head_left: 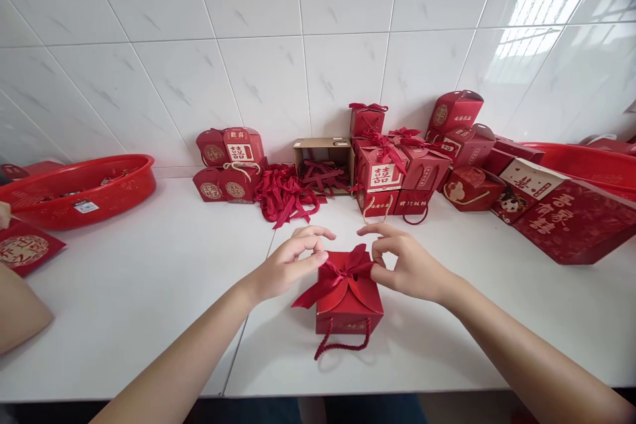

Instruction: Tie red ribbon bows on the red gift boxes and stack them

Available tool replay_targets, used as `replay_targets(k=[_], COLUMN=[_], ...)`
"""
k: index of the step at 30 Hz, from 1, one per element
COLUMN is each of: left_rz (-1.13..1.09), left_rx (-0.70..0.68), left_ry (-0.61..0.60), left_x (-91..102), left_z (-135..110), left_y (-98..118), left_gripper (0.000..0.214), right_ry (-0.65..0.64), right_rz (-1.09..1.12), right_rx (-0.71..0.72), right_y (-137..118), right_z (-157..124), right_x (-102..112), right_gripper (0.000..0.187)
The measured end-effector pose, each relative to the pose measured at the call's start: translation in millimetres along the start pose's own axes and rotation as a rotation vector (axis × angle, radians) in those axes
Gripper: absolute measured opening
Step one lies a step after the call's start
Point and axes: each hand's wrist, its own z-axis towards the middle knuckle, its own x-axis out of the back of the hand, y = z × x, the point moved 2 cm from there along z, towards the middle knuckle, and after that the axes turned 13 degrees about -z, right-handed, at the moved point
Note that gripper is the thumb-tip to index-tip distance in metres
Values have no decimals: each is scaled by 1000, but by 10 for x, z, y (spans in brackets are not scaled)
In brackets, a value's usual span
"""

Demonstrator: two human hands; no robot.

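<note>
Together, left hand (284,266) and right hand (411,265) pinch a bow (344,273) between nearly closed fingers (309,265). A red box (349,322) sits beneath.

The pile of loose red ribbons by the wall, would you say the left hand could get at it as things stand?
Probably yes: the ribbon pile lies just beyond the left hand, with only white tabletop between them.
</note>
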Motion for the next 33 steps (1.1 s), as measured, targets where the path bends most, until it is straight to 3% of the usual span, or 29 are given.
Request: replay_targets(k=[3, 6, 13, 16, 19, 23, 26, 29, 33], left_rz=[323, 563, 734, 544, 134, -313, -472, -473, -468], left_rx=[-30, -37, -56, -50, 28, 49, 32, 77, 104], left_ry=[119, 164, 292, 279, 177, 165, 296, 425, 456], left_x=[38, 60, 40, 28, 20, 58, 133, 196, 195], left_z=[43, 35, -24, -52, -103, -149, -85, 45, 173], left_y=[-71, -135, -195, -241, -323, -391, -453, -574, -763], left_gripper=[26, 27, 23, 21, 18, 25, 32, 31, 30], right_ry=[-19, -55, -74, -116, -119, 21, 54, -69, -123], right_rz=[-34, -61, -58, -44, 49, 170, -44, -312, -454], right_rx=[-44, -84, -97, -97, -79, -45, -18, -23, -59], right_y=[-90, -144, -137, -99, -41, -70, -239, -439, -538], right_z=[-106, -177, -216, -253, -290, -243, -105, 47, 122], right_x=[4, -22, -100, -11, 205, 407, 276, 26, -131], right_gripper=[20, 20, 18, 20, 11, 18, 18, 17, 22])
